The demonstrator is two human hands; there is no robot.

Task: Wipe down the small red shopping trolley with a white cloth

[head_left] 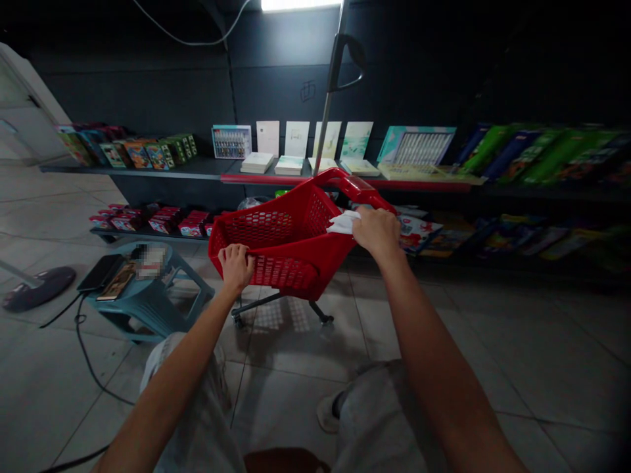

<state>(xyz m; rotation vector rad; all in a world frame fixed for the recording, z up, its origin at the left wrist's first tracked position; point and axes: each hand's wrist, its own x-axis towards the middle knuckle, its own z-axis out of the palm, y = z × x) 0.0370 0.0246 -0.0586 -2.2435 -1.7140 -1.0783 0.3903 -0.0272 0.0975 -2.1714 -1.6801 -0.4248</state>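
Observation:
A red shopping cart with perforated plastic walls stands on the tiled floor in front of me. My left hand is closed over the near rim at its left end, the fingers hooked over the edge. At the cart's right end, beside the red handle, my right hand is closed around a crumpled white cloth, perhaps a tissue. Part of the cloth sticks out to the left of the fingers, against the basket's edge. Nothing shows inside the visible part of the basket.
Behind the cart runs a dark shelf with boxes, white booklets and green and blue packs. A blue-grey stool at left carries a dark device and cables. Farther left is a round stand base. A metal pole rises behind the cart.

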